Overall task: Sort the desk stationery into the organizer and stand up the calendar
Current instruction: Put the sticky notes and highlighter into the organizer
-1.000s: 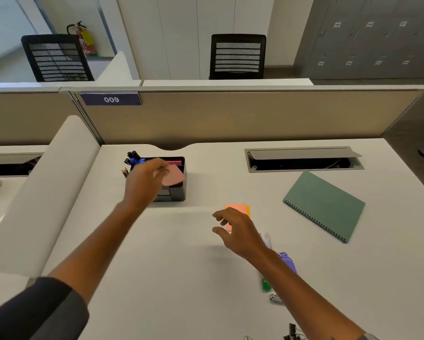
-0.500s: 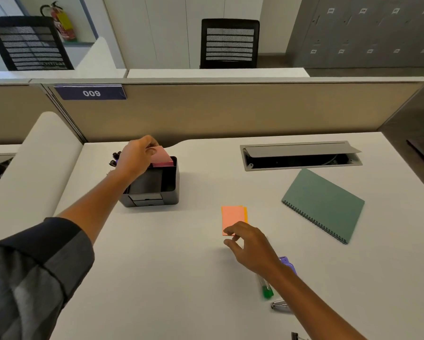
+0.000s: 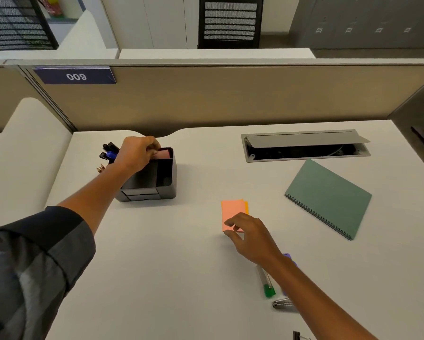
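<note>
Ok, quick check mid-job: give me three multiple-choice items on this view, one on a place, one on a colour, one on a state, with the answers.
1. Where does the green notebook lie?
A. in the organizer
B. on the desk, right of the orange sticky notes
C. under the left hand

2. What colour is the marker cap near the right forearm?
A. green
B. red
C. white

3. What is the left hand doing?
A. resting flat on the desk
B. holding pink sticky notes at the organizer
C. lifting the notebook

Answers: B, it lies flat beyond the orange sticky notes; A, the cap is green; B, fingers curl round the pink pad over the organizer's back compartment.
</note>
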A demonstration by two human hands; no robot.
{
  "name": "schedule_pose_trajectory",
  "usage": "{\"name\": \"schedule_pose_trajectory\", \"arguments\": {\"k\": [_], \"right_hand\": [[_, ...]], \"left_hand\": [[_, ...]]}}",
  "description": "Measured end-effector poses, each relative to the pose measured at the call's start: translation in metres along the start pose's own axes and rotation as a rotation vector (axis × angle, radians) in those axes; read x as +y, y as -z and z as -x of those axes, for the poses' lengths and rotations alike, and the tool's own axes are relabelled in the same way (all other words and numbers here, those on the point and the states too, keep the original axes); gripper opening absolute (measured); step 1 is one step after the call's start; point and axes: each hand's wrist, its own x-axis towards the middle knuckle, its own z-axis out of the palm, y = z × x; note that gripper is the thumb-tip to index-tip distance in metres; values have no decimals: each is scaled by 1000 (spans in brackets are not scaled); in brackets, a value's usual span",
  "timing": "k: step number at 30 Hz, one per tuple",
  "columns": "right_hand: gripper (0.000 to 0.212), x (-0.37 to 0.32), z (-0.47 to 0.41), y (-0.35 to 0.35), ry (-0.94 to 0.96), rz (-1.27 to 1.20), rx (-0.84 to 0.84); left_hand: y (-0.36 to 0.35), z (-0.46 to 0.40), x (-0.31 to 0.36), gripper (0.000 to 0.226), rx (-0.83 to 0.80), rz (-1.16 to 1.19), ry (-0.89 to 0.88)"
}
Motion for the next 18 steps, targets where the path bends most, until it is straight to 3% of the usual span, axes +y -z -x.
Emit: {"name": "schedule_pose_trajectory", "arguments": {"k": [10,18], "right_hand": [[30,22,-9,-1,-142,144,50],[84,33,-34,0,-224,282,-167]], "left_hand": [[8,5,0,25,131,50,-128],[12,56,13,18,379,187,-188]]}}
